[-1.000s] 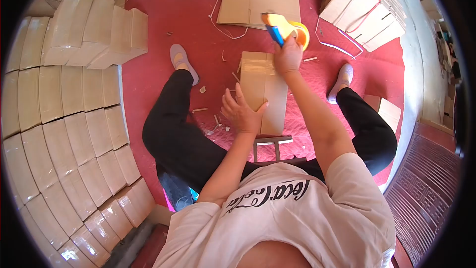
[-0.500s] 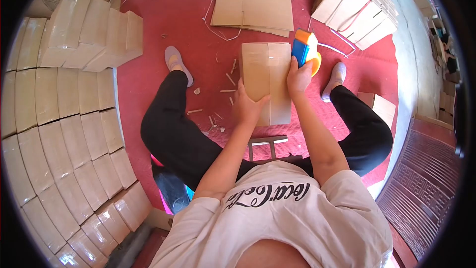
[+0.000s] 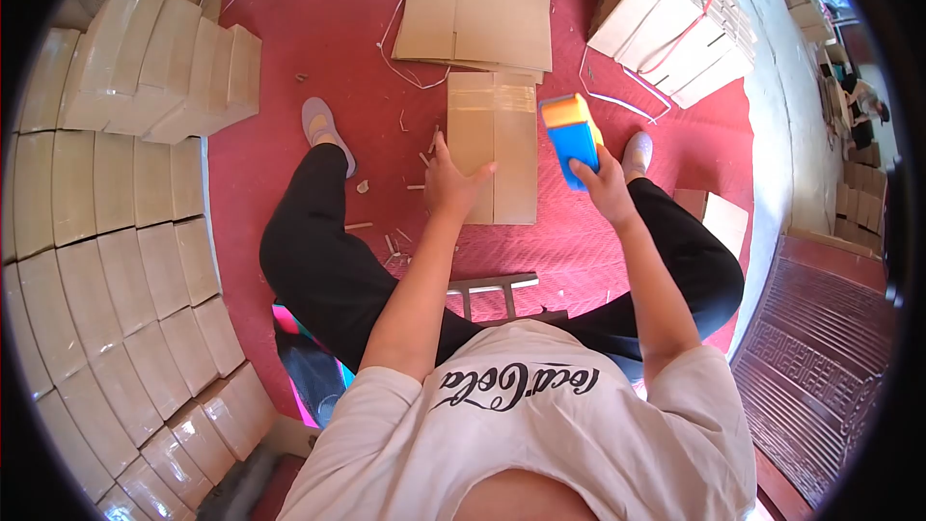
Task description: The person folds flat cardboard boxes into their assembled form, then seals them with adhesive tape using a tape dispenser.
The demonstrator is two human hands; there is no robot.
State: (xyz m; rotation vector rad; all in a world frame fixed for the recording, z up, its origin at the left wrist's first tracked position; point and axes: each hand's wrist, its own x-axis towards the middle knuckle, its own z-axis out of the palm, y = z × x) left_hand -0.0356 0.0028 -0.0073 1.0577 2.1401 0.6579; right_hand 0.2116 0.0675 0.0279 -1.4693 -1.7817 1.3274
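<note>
A closed cardboard box (image 3: 516, 150) stands on the red floor between my legs, with clear tape across the far end of its top. My left hand (image 3: 455, 183) is at the box's left edge, fingers apart, its thumb reaching over the top face. To the right of the box, my right hand (image 3: 605, 188) grips a blue and orange tape dispenser (image 3: 571, 135), held apart from the cardboard. A yellow part of the dispenser shows behind it.
Flat cardboard sheets (image 3: 477, 19) lie beyond the box, and strapped flattened cartons (image 3: 666, 24) stand at the far right. Stacked boxes (image 3: 125, 241) fill the left side. Small scraps (image 3: 393, 243) litter the red floor covering (image 3: 280, 169). A dark metal frame (image 3: 492, 285) lies near me.
My right hand has moved away from the box's right side, carrying the tape dispenser right and nearer to me, and the dispenser has tilted. My left hand has loosened and stays beside the box.
</note>
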